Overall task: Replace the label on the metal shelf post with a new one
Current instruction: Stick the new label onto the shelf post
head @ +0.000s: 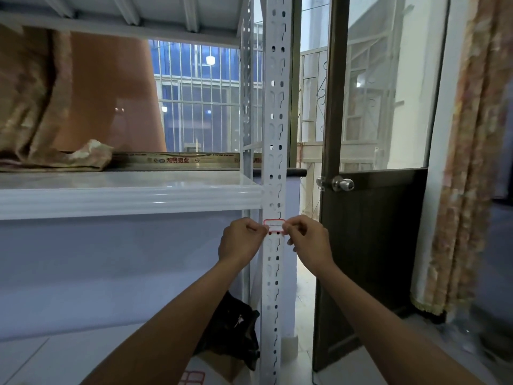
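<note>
One red-bordered label (274, 226) lies across the white metal post (274, 134), just below the shelf (125, 198), at frame centre. The left hand (241, 241) pinches its left edge; the right hand (308, 240) pinches its right edge. Two hands, one label, one sheet of labels (192, 377) at bottom centre.

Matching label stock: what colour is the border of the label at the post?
Red border on the small white rectangular label; head view.

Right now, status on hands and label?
Left hand, right hand pinch red-bordered white label, one each end. Label across white perforated metal post. Nothing blocking.
</note>
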